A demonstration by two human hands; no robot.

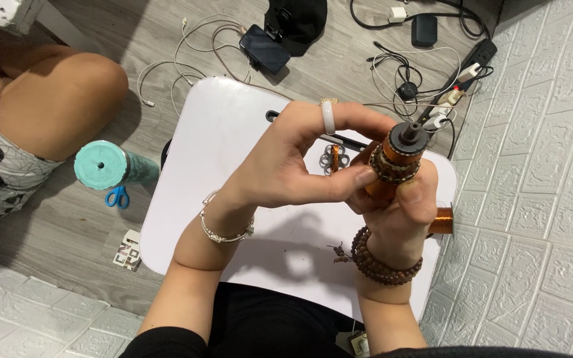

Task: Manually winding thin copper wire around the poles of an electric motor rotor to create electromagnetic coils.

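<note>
The right hand (399, 219) grips the copper-wound motor rotor (396, 162) above the white counter (233, 132); the left hand (300, 156) pinches at its winding with thumb and forefinger. Thin wire could snap if tugged hard. The rotor's long axis tilts up, shaft toward the upper right

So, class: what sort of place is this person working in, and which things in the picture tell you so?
Probably a room at home used as a makeshift workshop: a small white lap table stands on a wood-look floor, chargers and cables lie about, and both hands hold a copper-wound motor rotor.
</note>
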